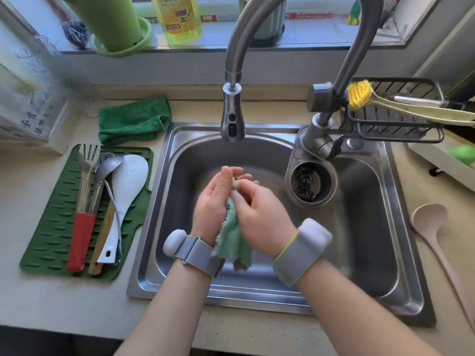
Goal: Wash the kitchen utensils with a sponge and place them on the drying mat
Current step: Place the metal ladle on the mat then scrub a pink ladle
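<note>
Over the steel sink, my left hand and my right hand both grip a light green cloth that hangs down between my wrists. On the left counter lies the dark green drying mat. On it rest a red-handled slotted spatula, a metal ladle, a white rice paddle and a wooden-handled utensil. A pink ladle lies on the counter to the right of the sink.
The faucet head hangs above my hands. A steel scourer sits in the round holder inside the sink. A folded green towel lies behind the mat. A wire rack holds a yellow brush. A detergent bottle stands on the sill.
</note>
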Motion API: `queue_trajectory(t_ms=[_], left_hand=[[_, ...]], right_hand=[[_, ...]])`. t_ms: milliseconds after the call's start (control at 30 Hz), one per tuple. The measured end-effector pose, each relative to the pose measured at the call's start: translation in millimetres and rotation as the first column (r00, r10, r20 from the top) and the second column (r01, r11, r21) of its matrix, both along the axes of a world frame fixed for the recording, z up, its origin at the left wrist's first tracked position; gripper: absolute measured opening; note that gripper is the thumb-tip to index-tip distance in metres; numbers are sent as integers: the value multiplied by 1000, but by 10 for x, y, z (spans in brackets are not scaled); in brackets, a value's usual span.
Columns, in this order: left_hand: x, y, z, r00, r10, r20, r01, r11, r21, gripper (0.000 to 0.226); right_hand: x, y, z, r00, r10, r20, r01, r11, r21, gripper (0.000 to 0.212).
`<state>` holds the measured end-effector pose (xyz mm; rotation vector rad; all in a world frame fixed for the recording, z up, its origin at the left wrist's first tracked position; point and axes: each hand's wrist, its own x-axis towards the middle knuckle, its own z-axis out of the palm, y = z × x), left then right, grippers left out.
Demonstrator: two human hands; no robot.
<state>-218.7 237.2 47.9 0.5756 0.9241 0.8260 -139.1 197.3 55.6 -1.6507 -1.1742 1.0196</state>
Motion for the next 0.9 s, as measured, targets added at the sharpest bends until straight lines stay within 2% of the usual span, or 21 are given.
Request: queue_trajectory(t_ms=[67,100,133,200,333,433,500,567,634,700,767,800,900], left_hand=[[-21,18,-26,996,75,49,-73,996,-57,31],[-41,46,-31,993,99,62,-95,994,-60,28],[-69,82,-43,992,110,67,-107,993,-40,23],[-177,169,-40,989,145,39,-146,989,14,17],[-314,315,38,969,239,61,-240,971,18,21],[-213,280,70,970,227,83,-230,973,19,21],[-149,211,73,967,222,128,-223,975,-8,21],[-175,239,120,954,252,164,-249,968,-38,20],[-244,313,172,946,290,148,-285,957,-50,19],[-276,347,191,948,297,111,-293,955,-49,19],[-278,353,158,950,297,97,-293,954,-57,17],[-289,349,146,946,306,109,-298,951,-82,22],[-368,315,113,912,353,207,-308,925,-222,59]], right_hand=[[-61,-105,-145,933,22,358,-54,995,79,19],[-49,-156,-216,876,17,482,-64,995,82,23],[-4,-213,-292,842,13,540,-58,996,67,27],[111,-323,-391,843,4,538,-8,1000,5,31],[292,-521,-544,812,-24,583,112,987,-116,26],[95,-357,-401,888,-96,450,114,993,-12,15],[-74,-245,-277,882,-121,456,77,990,115,14],[-40,-229,-288,858,-118,501,49,988,150,16],[107,-354,-376,860,-111,497,84,994,76,19],[221,-472,-439,908,-141,395,165,986,-27,23],[236,-475,-436,908,-177,380,209,977,-44,21],[231,-454,-420,896,-180,405,217,975,-48,19],[257,-417,-381,884,-167,437,218,973,-70,13]])
